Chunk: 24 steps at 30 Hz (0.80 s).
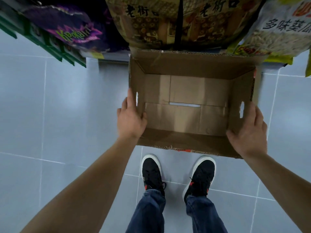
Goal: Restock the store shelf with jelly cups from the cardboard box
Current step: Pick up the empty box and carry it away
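Head view: my left hand (130,117) and right hand (249,132) grip opposite side walls of the cardboard box (188,68), thumbs hooked over the rim; the box sits just below the store shelf (116,55), above the tiled floor (67,101)

1. One cardboard box (185,68), open at the top, nothing inside it.
2. Two handle slots in the box walls, one on each side.
3. Two bare hands: left hand (130,118) and right hand (249,132).
4. Two black sneakers (152,174) with white soles.
5. Four snack bags: one purple bag (70,29), two brown bags (144,22), one pale seed bag (282,27).
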Each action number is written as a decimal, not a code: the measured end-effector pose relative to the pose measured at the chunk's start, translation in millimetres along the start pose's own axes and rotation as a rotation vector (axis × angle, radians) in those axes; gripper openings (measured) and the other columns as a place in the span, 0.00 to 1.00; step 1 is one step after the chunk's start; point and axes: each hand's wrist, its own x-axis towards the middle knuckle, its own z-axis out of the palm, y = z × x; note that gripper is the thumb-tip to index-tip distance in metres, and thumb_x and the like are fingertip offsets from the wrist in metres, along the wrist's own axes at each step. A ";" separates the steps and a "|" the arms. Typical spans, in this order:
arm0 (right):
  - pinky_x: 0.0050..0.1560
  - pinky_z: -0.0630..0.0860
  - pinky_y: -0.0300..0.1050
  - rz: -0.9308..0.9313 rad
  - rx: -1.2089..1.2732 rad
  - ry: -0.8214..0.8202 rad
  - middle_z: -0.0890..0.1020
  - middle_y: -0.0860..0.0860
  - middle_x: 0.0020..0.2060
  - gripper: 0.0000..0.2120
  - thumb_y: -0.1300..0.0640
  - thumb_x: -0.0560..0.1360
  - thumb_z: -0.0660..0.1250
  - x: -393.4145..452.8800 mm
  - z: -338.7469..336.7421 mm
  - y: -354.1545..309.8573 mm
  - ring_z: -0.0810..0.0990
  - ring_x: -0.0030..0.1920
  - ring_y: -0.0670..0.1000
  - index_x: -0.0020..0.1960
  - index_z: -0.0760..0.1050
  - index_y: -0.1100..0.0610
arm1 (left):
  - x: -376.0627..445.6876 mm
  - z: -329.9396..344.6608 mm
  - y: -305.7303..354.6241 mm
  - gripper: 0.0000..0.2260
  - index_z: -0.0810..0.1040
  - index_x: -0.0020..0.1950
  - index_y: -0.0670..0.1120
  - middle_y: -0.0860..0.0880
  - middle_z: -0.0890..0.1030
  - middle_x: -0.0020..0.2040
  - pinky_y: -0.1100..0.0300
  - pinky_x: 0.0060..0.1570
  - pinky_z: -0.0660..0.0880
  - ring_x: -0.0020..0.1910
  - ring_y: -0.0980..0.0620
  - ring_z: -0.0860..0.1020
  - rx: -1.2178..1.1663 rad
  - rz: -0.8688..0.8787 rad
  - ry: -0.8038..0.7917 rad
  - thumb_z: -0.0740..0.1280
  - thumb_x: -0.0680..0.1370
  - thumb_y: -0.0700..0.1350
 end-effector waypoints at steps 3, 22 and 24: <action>0.69 0.67 0.65 0.020 0.020 0.042 0.56 0.56 0.77 0.50 0.60 0.70 0.76 1.9 -1.9 0.4 0.60 0.72 0.68 0.79 0.46 0.48 | 1.0 3.9 1.2 0.41 0.42 0.81 0.54 0.47 0.69 0.73 0.47 0.58 0.74 0.61 0.38 0.72 0.042 0.007 -0.014 0.67 0.78 0.47; 0.60 0.73 0.66 0.215 -0.024 0.092 0.78 0.63 0.59 0.42 0.63 0.75 0.66 -18.8 -68.3 -16.7 0.76 0.54 0.72 0.77 0.48 0.37 | -28.7 -47.8 -56.5 0.41 0.50 0.79 0.65 0.54 0.77 0.50 0.62 0.48 0.69 0.42 0.47 0.72 -0.273 -0.182 0.007 0.62 0.73 0.37; 0.62 0.74 0.67 0.175 -0.082 0.047 0.78 0.60 0.61 0.43 0.57 0.74 0.69 -42.2 -82.1 -18.2 0.76 0.57 0.71 0.76 0.47 0.33 | -58.3 -78.0 -68.9 0.42 0.52 0.79 0.65 0.57 0.77 0.51 0.66 0.48 0.69 0.43 0.50 0.74 -0.304 -0.197 0.006 0.64 0.72 0.38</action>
